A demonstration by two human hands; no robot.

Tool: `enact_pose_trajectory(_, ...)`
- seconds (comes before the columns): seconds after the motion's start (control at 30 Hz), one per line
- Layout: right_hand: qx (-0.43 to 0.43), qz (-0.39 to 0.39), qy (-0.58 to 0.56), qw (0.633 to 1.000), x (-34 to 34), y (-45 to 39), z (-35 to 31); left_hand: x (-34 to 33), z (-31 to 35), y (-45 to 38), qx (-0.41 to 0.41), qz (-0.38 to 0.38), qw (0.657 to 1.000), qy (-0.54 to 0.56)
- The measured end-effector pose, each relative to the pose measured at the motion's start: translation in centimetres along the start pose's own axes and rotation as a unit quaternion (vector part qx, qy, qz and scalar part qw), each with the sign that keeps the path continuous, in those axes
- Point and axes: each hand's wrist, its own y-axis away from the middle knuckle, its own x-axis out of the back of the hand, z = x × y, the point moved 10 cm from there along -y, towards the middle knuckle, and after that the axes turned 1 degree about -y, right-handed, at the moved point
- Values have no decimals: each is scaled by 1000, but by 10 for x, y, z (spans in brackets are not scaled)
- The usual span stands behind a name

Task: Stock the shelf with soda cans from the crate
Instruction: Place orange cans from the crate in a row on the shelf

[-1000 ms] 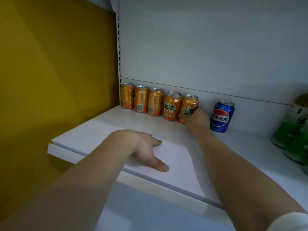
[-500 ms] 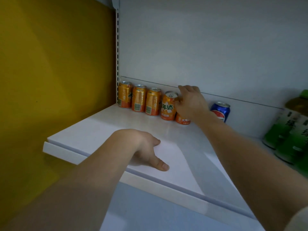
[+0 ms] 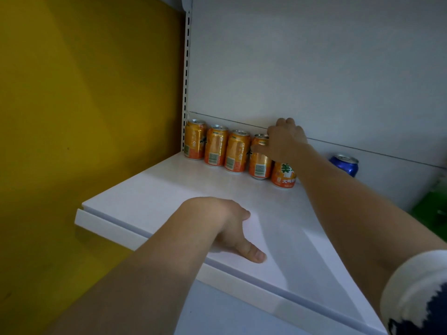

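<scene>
Several orange soda cans [image 3: 216, 147] stand in a row at the back left of the white shelf [image 3: 157, 192]. My right hand [image 3: 284, 141] reaches over the row and is closed around the top of the fourth orange can [image 3: 260, 165], which shows its barcode. Another orange can [image 3: 283, 175] stands just right of it, partly under my wrist. A blue soda can [image 3: 344, 164] stands apart, farther right, half hidden behind my forearm. My left hand [image 3: 222, 221] lies palm down on the shelf near its front edge and holds nothing. No crate is in view.
A yellow wall [image 3: 84, 105] borders the shelf on the left, beside a slotted white upright [image 3: 186, 68]. Blurred green bottles [image 3: 433, 209] stand at the far right. A white back panel [image 3: 314, 68] rises behind the cans.
My right hand has moved left from the fifth orange can to the fourth one. That can has turned from its printed front to its barcode. My left hand has stayed put.
</scene>
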Motion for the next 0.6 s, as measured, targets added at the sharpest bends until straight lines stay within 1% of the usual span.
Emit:
enact_pose_trajectory(0.07, 2, -1, -12, 1000, -1, 1, -4, -1, -1, 0, -2, 0, 1000, -1)
enact_pose_trajectory(0.17, 21, -31, 4, 999, -4, 3, -6, -1, -2, -1, -1, 1, 1000, 3)
enact_pose_trajectory(0.23, 11, -37, 2, 999, -2, 2, -2, 0, -2, -1, -1, 3, 1000, 5)
enact_pose_trajectory(0.5, -32, 20, 5, 999, 7, 3, 1, 0, -1, 1, -4, 5, 1000, -5)
enact_pose_trajectory(0.6, -43, 38, -18, 998, 9, 10, 9, -1, -2, 0, -2, 5, 1000, -4)
